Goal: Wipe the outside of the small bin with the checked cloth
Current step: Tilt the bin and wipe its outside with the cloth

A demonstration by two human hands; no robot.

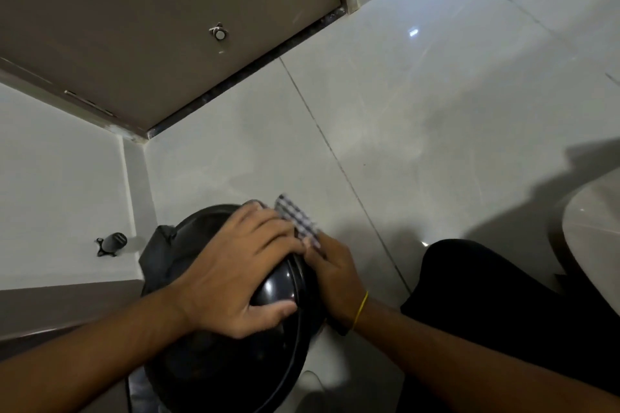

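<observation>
The small bin (281, 285) is glossy black and round, standing on the floor near the wall corner at the bottom centre. My left hand (235, 265) lies spread over its lid, gripping it from above. My right hand (332, 271) is pressed against the bin's right side and holds the checked cloth (300, 221), whose grey-and-white end sticks up above my fingers. Most of the cloth is hidden between my hand and the bin. A yellow band circles my right wrist.
A brown door (167, 27) with a round stopper (219, 33) closes the upper left. A black floor door stop (112, 243) sits left of the bin. A toilet edge (590, 245) is at the right. My dark-clothed knee (486, 295) is beside the bin.
</observation>
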